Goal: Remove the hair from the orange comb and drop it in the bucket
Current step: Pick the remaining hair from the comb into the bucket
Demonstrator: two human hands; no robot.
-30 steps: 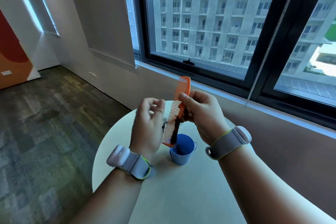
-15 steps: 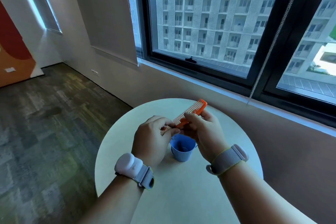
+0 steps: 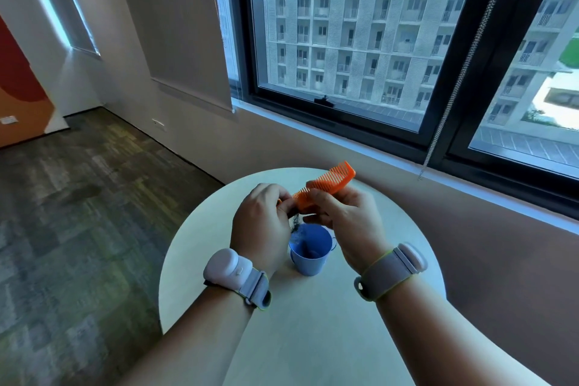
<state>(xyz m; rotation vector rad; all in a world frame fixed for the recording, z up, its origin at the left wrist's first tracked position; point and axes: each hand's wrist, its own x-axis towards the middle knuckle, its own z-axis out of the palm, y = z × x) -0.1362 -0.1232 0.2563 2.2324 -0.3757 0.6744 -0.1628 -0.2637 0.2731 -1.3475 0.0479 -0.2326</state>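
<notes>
My right hand (image 3: 343,222) grips the orange comb (image 3: 329,184) near its middle and holds it almost level above the table, its far end pointing up and right. My left hand (image 3: 261,222) curls over the comb's near end and pinches a dark tuft of hair (image 3: 295,222) that hangs just under the teeth. Directly below the tuft stands the small blue bucket (image 3: 310,255), upright on the round pale table (image 3: 219,260). Something dark lies inside the bucket. The comb's near tip is hidden by my left fingers.
The table stands close to a brown wall under a large black-framed window (image 3: 360,122). A bead chain of the blind (image 3: 454,84) hangs to the right of the comb. Carpeted floor (image 3: 78,213) spreads to the left.
The comb swung from upright to nearly level and both hands came down over the bucket. My left hand, empty and apart a second ago, now pinches hair at the comb's near end.
</notes>
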